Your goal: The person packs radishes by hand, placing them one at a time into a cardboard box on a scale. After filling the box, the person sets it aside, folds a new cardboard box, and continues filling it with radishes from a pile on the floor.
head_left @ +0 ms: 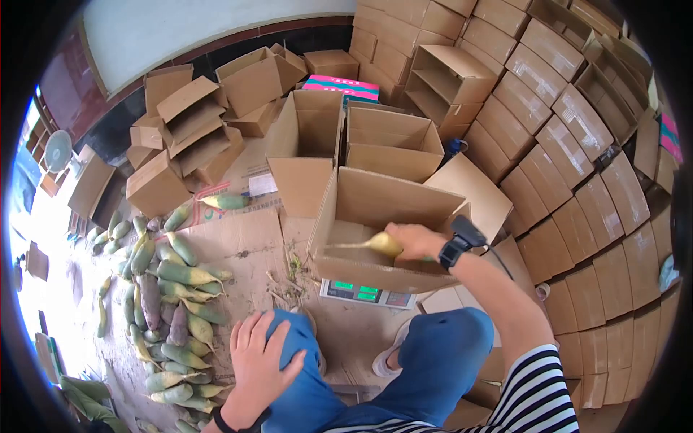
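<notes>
My right hand reaches into an open cardboard box, its fingers closed round the thick end of a radish. The radish is pale yellow-green, and its thin root points left. Beneath the box is a digital scale with green lit displays. My left hand rests flat on my left knee, fingers spread, holding nothing. To its left, a heap of green radishes covers the floor, with a few purplish ones among them.
Two more open boxes stand just beyond the scale. Stacked cartons line the right side. Loose boxes pile up at the back left. A pink and teal box sits behind. A fan stands far left.
</notes>
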The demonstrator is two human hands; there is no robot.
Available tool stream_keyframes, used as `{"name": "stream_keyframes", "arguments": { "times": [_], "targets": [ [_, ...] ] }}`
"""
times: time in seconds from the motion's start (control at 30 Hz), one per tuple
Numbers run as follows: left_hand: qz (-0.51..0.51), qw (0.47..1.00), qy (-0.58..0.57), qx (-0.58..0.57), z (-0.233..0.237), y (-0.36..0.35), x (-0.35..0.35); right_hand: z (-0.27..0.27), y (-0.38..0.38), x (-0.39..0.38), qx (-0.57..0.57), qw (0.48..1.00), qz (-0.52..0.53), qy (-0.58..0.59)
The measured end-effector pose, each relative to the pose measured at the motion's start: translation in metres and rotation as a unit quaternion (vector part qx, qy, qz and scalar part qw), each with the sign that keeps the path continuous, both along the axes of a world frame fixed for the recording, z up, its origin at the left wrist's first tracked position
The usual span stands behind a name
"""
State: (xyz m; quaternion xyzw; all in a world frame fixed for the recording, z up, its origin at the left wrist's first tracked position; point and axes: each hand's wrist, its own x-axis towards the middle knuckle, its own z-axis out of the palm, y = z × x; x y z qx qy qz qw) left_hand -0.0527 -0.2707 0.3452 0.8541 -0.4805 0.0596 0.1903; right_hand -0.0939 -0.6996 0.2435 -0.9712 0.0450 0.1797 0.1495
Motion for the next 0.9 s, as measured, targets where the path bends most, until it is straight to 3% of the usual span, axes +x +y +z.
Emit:
{"name": "stream_keyframes", "arguments": {
  "times": [0.17,0.37,0.5,0.6,0.73,0.9],
  "targets": [
    [0.003,1.0,0.007,0.005,0.0,-0.003,0.011,-0.043,0.0,0.02,-0.011,0.976,-0.033,0.216],
    [-0.008,0.999,0.026,0.035,0.006,-0.009,0.018,-0.106,-0.012,0.021,0.046,0.968,-0.023,0.244],
    [-0.008,0.999,0.036,0.027,0.007,-0.009,0.019,-0.123,-0.016,0.02,-0.001,0.974,0.019,0.227],
    [-0.004,0.999,0.035,0.02,0.004,-0.008,0.018,-0.093,-0.016,0.033,-0.048,0.974,0.03,0.217],
    [-0.008,0.999,0.033,-0.001,0.001,-0.006,0.017,-0.011,-0.007,0.04,0.07,0.997,-0.027,-0.017],
    [-0.011,0.999,0.042,-0.018,0.002,-0.006,0.015,0.1,0.056,0.009,0.059,0.981,-0.006,-0.187]
  ]
}}
